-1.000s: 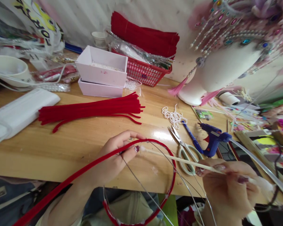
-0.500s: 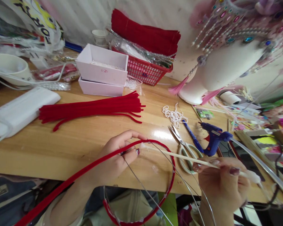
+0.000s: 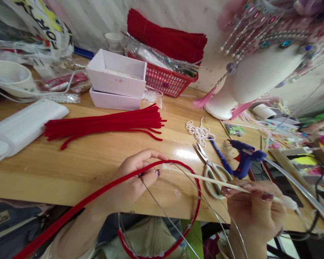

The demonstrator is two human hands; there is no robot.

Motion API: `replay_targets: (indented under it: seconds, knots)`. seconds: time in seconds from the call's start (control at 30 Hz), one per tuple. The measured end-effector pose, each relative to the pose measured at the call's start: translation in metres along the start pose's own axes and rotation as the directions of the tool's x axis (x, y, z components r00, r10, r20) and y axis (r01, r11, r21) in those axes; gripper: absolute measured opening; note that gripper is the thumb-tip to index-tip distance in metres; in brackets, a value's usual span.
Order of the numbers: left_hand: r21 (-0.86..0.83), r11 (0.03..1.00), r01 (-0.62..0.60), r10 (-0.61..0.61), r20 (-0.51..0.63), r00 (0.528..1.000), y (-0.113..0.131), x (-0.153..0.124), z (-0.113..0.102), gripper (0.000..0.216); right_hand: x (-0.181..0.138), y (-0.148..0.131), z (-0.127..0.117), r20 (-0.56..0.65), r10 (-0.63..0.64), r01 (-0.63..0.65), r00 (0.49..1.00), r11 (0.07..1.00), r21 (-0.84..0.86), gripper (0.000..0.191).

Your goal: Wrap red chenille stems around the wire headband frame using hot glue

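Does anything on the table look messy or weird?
A little: the white bead string lies in a tangled heap near the scissors, and a red strip bends away from the red bundle at its left end. Nothing looks clearly spilled or broken.

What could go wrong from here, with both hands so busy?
The pale stick in the right hand points close to the left hand's thumb, so it might poke it. Thin wires hang around the stick and could snag it. The red strip trails long past the left hand and may twist or catch.
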State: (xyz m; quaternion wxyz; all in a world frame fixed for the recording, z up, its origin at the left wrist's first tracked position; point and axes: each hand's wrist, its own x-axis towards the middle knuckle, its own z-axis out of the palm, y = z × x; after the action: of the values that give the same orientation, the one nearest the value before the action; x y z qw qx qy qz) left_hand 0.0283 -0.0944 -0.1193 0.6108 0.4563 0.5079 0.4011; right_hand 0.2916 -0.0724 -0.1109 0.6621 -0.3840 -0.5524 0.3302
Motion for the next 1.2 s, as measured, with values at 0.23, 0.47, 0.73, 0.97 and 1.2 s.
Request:
replay_targets:
  seconds: [0.23,0.47,0.73,0.97,1.2]
  knots:
    - [0.000,1.000,0.017,-0.017,-0.019,1.000,0.0011,0.0004,0.0014,0.022,0.0015,-0.0002,-0.0005,0.012,-0.011,0.011,1.000,1.000,-0.029,0.013]
    - [-0.026,1.000,0.007,-0.007,-0.001,1.000,0.0030,-0.0002,0.0020,0.021,0.0003,-0.0014,-0.0020,0.053,-0.017,0.020,0.998,0.999,-0.049,0.011]
    - [-0.020,1.000,0.012,-0.012,-0.001,1.000,0.0023,-0.0002,0.0021,0.024,-0.0035,-0.0024,-0.0045,0.052,0.014,-0.011,0.999,0.999,-0.053,0.013]
    - [0.003,0.999,0.041,-0.041,-0.018,0.999,0.0046,-0.0016,0.0021,0.025,-0.0050,-0.0004,-0.0012,0.001,0.017,-0.017,1.000,0.996,-0.091,0.016]
    - [-0.003,0.999,0.054,-0.054,-0.051,0.997,0.0085,-0.0033,0.0021,0.025,-0.0044,-0.0033,-0.0027,-0.095,-0.041,0.031,0.995,0.994,-0.104,0.016]
